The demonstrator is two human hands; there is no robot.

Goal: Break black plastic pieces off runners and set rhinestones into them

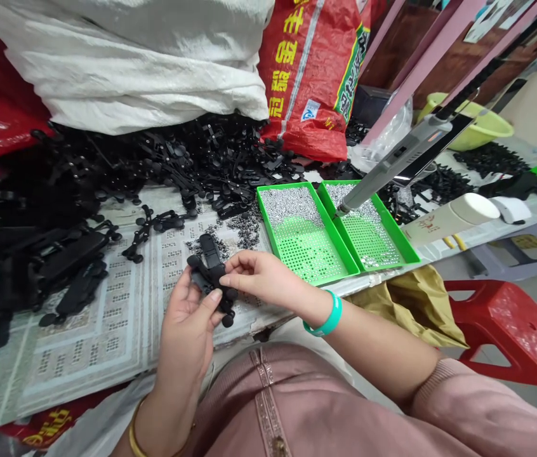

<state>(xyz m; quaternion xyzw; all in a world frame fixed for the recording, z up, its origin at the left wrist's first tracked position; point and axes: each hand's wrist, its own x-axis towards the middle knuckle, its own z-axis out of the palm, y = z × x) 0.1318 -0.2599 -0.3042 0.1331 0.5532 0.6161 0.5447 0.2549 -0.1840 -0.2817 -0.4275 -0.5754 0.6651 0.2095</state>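
Note:
My left hand is closed around a black plastic part with jointed arms and round ends, held above the table's front edge. From the right, my right hand pinches at the same part, its thumb and forefinger touching the side; whether a small piece sits between those fingertips is hidden. Just beyond the hands lie small black bits scattered on the table. A loose black jointed piece rests to the left of them.
Two green trays of small silvery pieces stand right of my hands. A grey electric screwdriver hangs tip-down over them. Heaped black parts cover the back, below a white sack and a red sack. A whitish cup lies right.

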